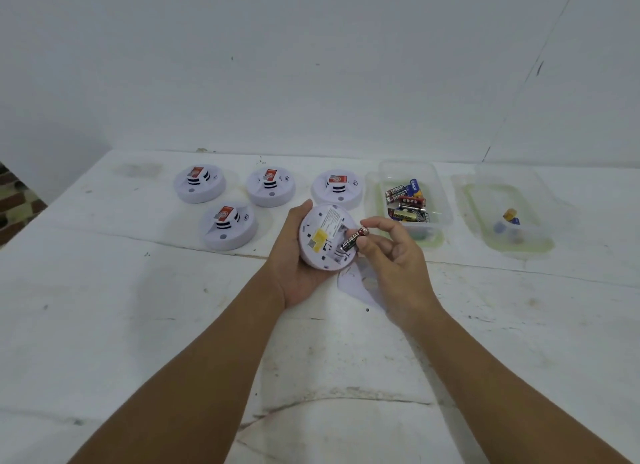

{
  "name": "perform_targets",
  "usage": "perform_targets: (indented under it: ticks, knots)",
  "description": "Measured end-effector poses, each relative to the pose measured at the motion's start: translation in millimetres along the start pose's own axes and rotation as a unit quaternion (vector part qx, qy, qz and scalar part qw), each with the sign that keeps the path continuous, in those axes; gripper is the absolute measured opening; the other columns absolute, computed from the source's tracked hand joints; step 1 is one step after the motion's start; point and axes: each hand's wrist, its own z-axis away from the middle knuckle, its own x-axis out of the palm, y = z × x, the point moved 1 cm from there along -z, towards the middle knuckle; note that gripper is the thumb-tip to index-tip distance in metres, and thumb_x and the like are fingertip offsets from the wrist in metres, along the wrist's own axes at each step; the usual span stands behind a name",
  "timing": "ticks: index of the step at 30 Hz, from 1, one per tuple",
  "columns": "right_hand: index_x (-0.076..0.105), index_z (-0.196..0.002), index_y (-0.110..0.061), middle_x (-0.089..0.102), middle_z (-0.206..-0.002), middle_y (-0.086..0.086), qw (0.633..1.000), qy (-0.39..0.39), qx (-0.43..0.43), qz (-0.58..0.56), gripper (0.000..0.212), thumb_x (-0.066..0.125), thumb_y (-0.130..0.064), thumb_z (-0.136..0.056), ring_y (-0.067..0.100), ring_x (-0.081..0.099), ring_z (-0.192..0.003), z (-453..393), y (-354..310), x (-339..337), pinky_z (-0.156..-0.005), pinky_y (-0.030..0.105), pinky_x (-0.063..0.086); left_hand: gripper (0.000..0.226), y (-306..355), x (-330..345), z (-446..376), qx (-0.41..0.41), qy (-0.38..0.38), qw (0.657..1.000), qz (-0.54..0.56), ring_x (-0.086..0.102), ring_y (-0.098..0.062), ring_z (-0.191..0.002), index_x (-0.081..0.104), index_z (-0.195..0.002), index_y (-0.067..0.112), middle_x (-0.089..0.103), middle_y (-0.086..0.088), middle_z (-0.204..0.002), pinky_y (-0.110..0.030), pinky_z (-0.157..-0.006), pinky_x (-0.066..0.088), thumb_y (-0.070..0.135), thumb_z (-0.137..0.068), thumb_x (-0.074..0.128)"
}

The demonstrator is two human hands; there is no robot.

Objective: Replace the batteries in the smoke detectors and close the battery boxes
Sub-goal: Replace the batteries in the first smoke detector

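Forearms, two, bare, reaching from the near edge over a scuffed white tabletop [104,325].

Left hand [298,273]: grip clamped around the rim of a round white smoke detector [323,236], held above the tabletop with its back side up. Yellow sticker and printed label visible on that back; battery compartment open on its right side.

Right hand [394,255]: thumb and forefinger pinched on a black Eveready battery [353,239], which lies slanted across the open compartment; remaining fingers loosely spread. Whether the battery is seated cannot be told.

Thin white piece [356,280], flat on the tabletop just below the held detector, partly hidden by the right hand; identity unclear.

Four more smoke detectors, face up, beyond and left of the held detector: far left [199,183], far middle [270,185], far right [337,188], nearer left [228,226].

Clear plastic box of mixed batteries [410,200], just right of the held detector.

Second clear plastic box [509,217], well right of it, holding a few small items.
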Motion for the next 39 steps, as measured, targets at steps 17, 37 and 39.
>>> perform_targets:
  ticks: [17, 37, 39]
  knots:
    - [0.062, -0.119, 0.006, 0.078, -0.080, 0.013, 1.000, 0.015, 0.006, 0.014, 0.023, 0.065, 0.008, -0.095, 0.015, 0.076, -0.075, 3.7, -2.5, 2.0, -0.066, 0.022, 0.058, 0.063, -0.4, -0.1, -1.0, -0.005, -0.016, 1.000, -0.019, 0.067, -0.035, -0.108, 0.066, -0.129, 0.005, 0.069, -0.025, -0.125, -0.049, -0.104, 0.050, 0.058, -0.098, 0.050]
    - [0.072, -0.103, -0.010, 0.076, -0.114, -0.011, 0.892, 0.034, -0.251, 0.375, 0.015, 0.078, -0.019, -0.093, 0.000, 0.072, -0.105, 11.2, 26.5, -1.5, -0.088, 0.031, 0.060, 0.060, -2.6, 1.0, -0.8, -0.015, -0.033, 0.999, 0.023, 0.070, -0.028, -0.083, 0.068, -0.116, 0.001, 0.070, -0.020, -0.099, -0.032, -0.062, 0.060, 0.056, -0.100, 0.050]
    - [0.073, -0.108, -0.013, 0.075, -0.110, -0.015, 0.880, 0.021, -0.261, 0.396, 0.018, 0.078, -0.023, -0.094, 0.001, 0.071, -0.101, 12.5, 28.4, -0.9, -0.080, 0.035, 0.061, 0.060, -2.1, 0.4, -1.3, -0.016, -0.031, 0.999, 0.024, 0.070, -0.027, -0.081, 0.068, -0.117, 0.002, 0.070, -0.019, -0.101, -0.029, -0.057, 0.058, 0.056, -0.099, 0.050]
